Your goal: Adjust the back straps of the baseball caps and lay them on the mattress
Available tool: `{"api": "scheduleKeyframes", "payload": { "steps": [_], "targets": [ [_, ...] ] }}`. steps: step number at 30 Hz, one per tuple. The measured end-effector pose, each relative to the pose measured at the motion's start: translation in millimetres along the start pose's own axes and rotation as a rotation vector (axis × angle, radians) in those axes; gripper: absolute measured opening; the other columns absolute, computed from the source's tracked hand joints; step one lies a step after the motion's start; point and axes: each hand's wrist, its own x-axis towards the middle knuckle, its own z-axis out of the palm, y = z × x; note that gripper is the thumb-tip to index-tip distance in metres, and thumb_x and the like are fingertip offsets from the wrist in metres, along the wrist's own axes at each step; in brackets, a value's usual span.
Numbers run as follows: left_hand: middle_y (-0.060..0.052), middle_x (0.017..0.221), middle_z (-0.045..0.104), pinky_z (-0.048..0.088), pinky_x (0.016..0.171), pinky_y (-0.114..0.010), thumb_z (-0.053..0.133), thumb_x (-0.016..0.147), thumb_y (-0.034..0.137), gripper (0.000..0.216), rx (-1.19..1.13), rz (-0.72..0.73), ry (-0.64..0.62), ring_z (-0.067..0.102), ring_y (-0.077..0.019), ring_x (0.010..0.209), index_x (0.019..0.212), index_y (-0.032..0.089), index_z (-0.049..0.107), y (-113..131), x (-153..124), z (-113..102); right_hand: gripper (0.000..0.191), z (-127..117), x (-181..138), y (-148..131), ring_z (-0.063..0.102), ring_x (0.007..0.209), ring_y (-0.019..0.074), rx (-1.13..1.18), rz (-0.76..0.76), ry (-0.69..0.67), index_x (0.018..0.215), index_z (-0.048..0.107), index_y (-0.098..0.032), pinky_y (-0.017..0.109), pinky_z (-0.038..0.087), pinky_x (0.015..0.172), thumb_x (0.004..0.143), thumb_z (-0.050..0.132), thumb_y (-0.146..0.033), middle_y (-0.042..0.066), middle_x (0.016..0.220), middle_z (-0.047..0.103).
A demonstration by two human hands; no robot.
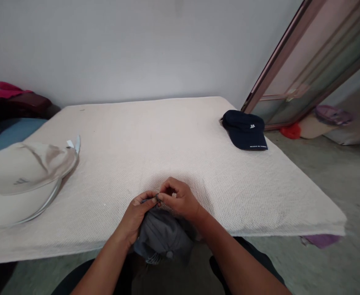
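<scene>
A dark grey cap [164,233] hangs over the near edge of the covered table, its crown turned toward me. My left hand [140,213] is closed on the cap's far edge, thumb and fingers pinching it. Beside it, my right hand [180,198] pinches a small dark piece of the cap's strap or buckle [158,198]; the fingertips of both hands nearly touch there. The exact shape of that piece is too small to tell.
A beige cap [23,168] lies at the left and a navy cap [244,128] at the far right of the white cloth-covered table [155,139]. Piled cloths [17,100] sit beyond the left edge. A framed glass door [290,86] stands at the right.
</scene>
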Motion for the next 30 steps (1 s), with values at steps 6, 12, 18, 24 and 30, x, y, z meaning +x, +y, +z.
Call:
{"api": "scheduleKeyframes", "payload": {
  "steps": [6, 12, 18, 24, 30],
  "targets": [
    [-0.002, 0.068, 0.069, 0.049, 0.059, -0.025, 0.076, 0.066, 0.022, 0.025, 0.010, 0.010, 0.023, 0.064, -0.0150, 0.060, 0.088, 0.018, 0.066, -3.1, 3.1, -2.4, 0.005, -1.1, -2.3, -4.5, 0.051, 0.066, 0.0124, -0.244, -0.053, -0.043, 0.074, 0.055, -0.019, 0.025, 0.037, 0.061, 0.076, 0.059, -0.021, 0.000, 0.071, 0.057],
    [-0.002, 0.069, 0.069, 0.048, 0.059, -0.025, 0.078, 0.063, 0.024, 0.029, 0.045, 0.026, 0.044, 0.063, -0.0152, 0.060, 0.089, 0.017, 0.067, -4.1, 3.3, -1.0, 0.004, -2.8, -1.5, -0.9, 0.050, 0.063, 0.0118, -0.295, -0.026, -0.045, 0.073, 0.054, -0.018, 0.024, 0.035, 0.059, 0.076, 0.056, -0.020, 0.000, 0.068, 0.058],
    [-0.001, 0.068, 0.068, 0.047, 0.057, -0.023, 0.077, 0.065, 0.026, 0.025, 0.104, 0.023, 0.063, 0.063, -0.0138, 0.059, 0.087, 0.017, 0.067, -3.0, 3.1, 1.3, 0.006, -1.4, -0.3, -0.2, 0.047, 0.059, 0.0107, -0.356, 0.005, -0.024, 0.068, 0.052, -0.018, 0.024, 0.031, 0.055, 0.073, 0.055, -0.018, -0.001, 0.064, 0.055],
    [-0.003, 0.069, 0.069, 0.048, 0.058, -0.025, 0.077, 0.063, 0.026, 0.027, 0.045, 0.010, 0.052, 0.063, -0.0148, 0.059, 0.086, 0.016, 0.068, -1.8, 3.6, 0.1, 0.010, 1.2, 0.0, -1.8, 0.043, 0.058, 0.0103, -0.154, 0.057, 0.027, 0.064, 0.050, -0.018, 0.023, 0.032, 0.053, 0.073, 0.054, -0.019, -0.002, 0.060, 0.050],
    [-0.003, 0.070, 0.069, 0.048, 0.061, -0.025, 0.078, 0.063, 0.023, 0.024, 0.020, -0.022, 0.030, 0.063, -0.0149, 0.061, 0.083, 0.015, 0.068, 0.0, 3.2, -0.2, 0.011, 2.4, -1.8, -2.4, 0.043, 0.059, 0.0105, 0.071, 0.069, 0.112, 0.064, 0.049, -0.018, 0.023, 0.036, 0.053, 0.074, 0.055, -0.021, -0.002, 0.062, 0.047]
  ]
}}
